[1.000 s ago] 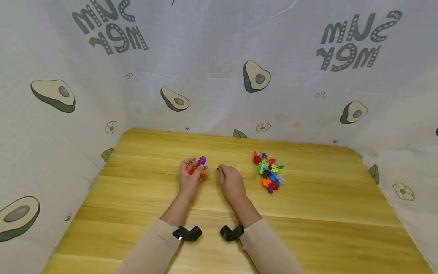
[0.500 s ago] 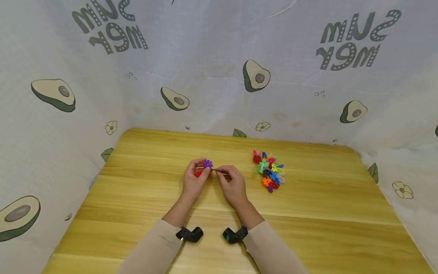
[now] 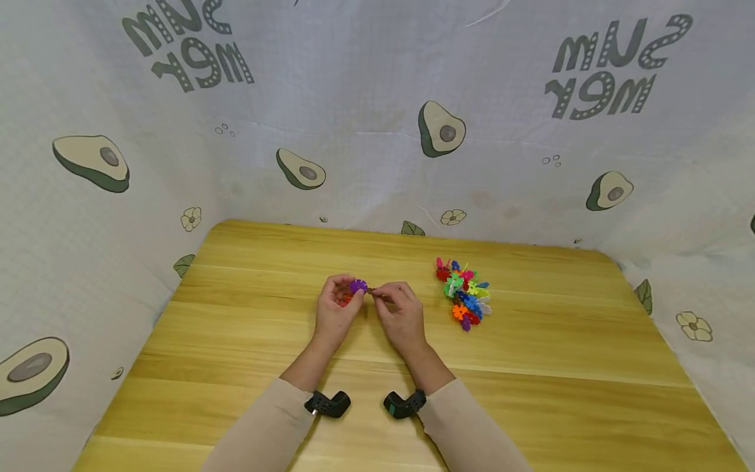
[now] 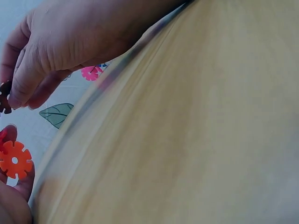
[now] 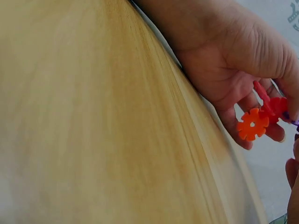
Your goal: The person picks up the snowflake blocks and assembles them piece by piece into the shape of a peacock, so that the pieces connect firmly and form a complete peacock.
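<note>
My left hand (image 3: 335, 314) grips a small joined group of plastic snowflake discs. A purple disc (image 3: 357, 286) is at its top, held by the thumb. In the right wrist view, an orange disc (image 5: 252, 124) and red discs (image 5: 276, 108) stick out between the left fingers. My right hand (image 3: 402, 316) pinches a dark brown disc (image 3: 369, 290) between thumb and fingertips, at the purple disc's right edge. Whether their slots are joined cannot be made out. In the left wrist view the brown disc (image 4: 4, 97) is partly cut off by the frame.
To the right of my hands, a heap of joined multicoloured snowflake discs (image 3: 470, 304) lies on the wooden table (image 3: 560, 341). A white cloth (image 3: 366, 157) printed with avocados hangs behind and beside the table. Each wrist wears a black camera mount (image 3: 330, 404).
My hands have come together. The right hand has brought the brown disc to the purple one and turned it flatter to view. The left hand has shifted slightly right; the heap stays put.
</note>
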Available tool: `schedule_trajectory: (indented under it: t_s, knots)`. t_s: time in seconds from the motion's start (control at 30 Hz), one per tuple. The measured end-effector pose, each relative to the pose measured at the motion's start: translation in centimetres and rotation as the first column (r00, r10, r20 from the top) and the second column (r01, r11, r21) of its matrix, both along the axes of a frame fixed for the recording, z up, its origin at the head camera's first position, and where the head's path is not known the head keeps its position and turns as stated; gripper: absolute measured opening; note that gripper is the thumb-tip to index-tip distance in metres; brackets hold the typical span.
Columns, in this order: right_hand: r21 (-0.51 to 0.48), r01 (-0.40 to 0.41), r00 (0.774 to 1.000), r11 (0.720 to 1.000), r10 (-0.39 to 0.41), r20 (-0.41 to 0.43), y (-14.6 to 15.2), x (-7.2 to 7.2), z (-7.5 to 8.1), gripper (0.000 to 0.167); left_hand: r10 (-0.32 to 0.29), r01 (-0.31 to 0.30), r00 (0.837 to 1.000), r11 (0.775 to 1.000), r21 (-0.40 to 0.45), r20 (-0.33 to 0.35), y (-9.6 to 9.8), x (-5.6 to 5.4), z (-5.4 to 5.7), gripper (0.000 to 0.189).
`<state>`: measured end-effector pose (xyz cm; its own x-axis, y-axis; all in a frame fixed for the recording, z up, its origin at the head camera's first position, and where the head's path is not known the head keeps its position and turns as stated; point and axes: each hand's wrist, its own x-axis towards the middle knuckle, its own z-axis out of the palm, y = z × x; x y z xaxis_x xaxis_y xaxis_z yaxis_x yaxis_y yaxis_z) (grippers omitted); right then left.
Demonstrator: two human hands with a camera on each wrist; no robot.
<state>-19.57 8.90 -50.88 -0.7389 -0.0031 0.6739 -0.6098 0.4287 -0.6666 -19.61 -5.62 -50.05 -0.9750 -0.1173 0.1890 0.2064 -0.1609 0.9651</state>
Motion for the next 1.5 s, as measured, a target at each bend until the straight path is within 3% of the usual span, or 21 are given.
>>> schedule_trajectory:
  t_s: [0.17, 0.5, 1.0, 1.17, 1.33, 1.5]
  knots:
    - [0.041, 0.032, 0.998, 0.999, -0.030, -0.060, 0.07, -0.17, -0.09, 0.012, 0.023, -0.022, 1.000, 1.000, -0.002, 0.004, -0.04, 0.06, -0.03, 0.026]
    - [-0.005, 0.020, 0.994, 1.000, -0.020, -0.107, 0.08, -0.25, 0.09, 0.016, -0.030, 0.029, 1.000, 0.990, 0.139, 0.003, -0.15, -0.22, -0.04, 0.020]
    - [-0.035, -0.018, 0.982, 0.999, 0.012, -0.188, 0.32, -0.19, 0.24, 0.018, -0.021, 0.010, 0.995, 0.994, 0.107, 0.097, -0.40, -0.29, 0.12, 0.020]
    - [-0.043, -0.035, 0.989, 0.998, 0.028, -0.148, 0.36, -0.16, 0.18, 0.015, -0.029, 0.020, 0.995, 0.995, 0.098, 0.093, -0.46, -0.36, 0.03, 0.020]
    - [-0.014, 0.021, 0.996, 1.000, -0.022, -0.088, 0.28, -0.23, 0.05, 0.011, -0.042, 0.037, 0.996, 0.997, 0.064, 0.079, -0.44, -0.24, -0.16, 0.018]
    - [-0.036, -0.028, 0.999, 0.999, 0.030, 0.042, -0.03, 0.19, 0.53, 0.019, -0.043, 0.041, 0.996, 0.999, 0.027, 0.080, -0.48, -0.29, -0.30, 0.019]
